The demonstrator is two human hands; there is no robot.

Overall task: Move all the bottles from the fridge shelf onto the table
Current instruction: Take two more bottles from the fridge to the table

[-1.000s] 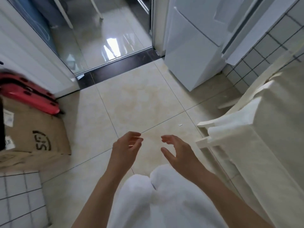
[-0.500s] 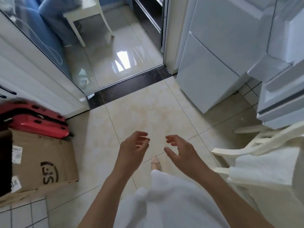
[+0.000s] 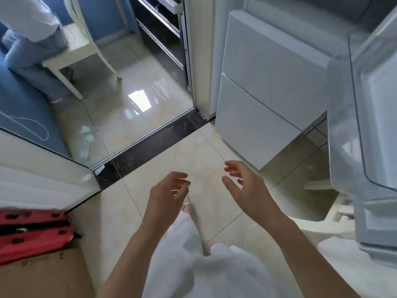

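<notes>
Empty hands, fridge off to the right

Left hand (image 3: 166, 193) and right hand (image 3: 247, 190) hang loosely curled over the tiled floor (image 3: 150, 222), holding nothing. The fridge (image 3: 268, 82) stands ahead and right of them, its open door (image 3: 369, 125) nearest the right hand. No bottles or shelf are in view, so the reach likely goes rightward and up.
</notes>
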